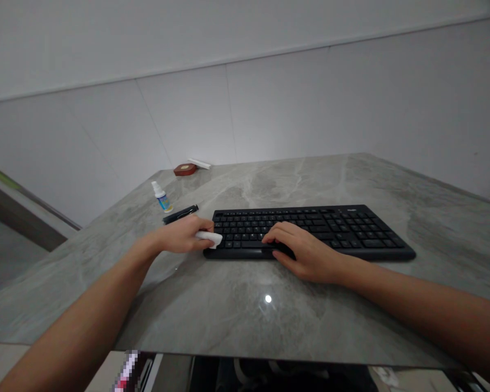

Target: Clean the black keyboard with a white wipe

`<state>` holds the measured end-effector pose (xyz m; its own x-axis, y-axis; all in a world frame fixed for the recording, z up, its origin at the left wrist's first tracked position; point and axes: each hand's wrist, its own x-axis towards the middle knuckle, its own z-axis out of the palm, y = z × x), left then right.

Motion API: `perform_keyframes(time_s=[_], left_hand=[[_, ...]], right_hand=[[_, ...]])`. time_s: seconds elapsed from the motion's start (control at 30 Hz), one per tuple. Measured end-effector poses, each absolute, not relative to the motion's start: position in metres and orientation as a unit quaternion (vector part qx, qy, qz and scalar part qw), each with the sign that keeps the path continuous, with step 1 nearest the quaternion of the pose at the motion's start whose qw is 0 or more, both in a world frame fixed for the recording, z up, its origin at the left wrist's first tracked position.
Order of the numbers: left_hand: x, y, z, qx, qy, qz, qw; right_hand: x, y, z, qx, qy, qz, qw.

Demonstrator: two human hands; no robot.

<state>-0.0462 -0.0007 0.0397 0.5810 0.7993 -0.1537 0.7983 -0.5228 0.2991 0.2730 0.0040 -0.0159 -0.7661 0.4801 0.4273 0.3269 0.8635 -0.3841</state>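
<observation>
Head view: left hand (185, 234) pinches white cloth (209, 237) against keyboard (351, 231); right hand (300, 250) lies flat on it.

We see a small spray bottle (161, 197) near the tabletop's (269, 316) left edge, a black pen (180, 214) just beside it, a brown case (185, 169) at the far-left corner.

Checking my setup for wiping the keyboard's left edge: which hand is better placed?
Probably the left hand: it already holds the white wipe against the keyboard at its left end. The right hand rests on the front keys, without a wipe.
</observation>
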Motion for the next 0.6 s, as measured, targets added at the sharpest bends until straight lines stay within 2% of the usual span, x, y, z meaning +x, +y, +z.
perform_keyframes(time_s=[0.23,0.6], left_hand=[[-0.049,-0.004,0.05,0.854,0.48,-0.029,0.198],[-0.039,-0.004,0.033,0.888,0.447,0.031,0.109]], right_hand=[[0.273,0.004,-0.015,-0.215,-0.927,0.146,0.269],[0.273,0.005,-0.017,-0.214,-0.928,0.144,0.267]])
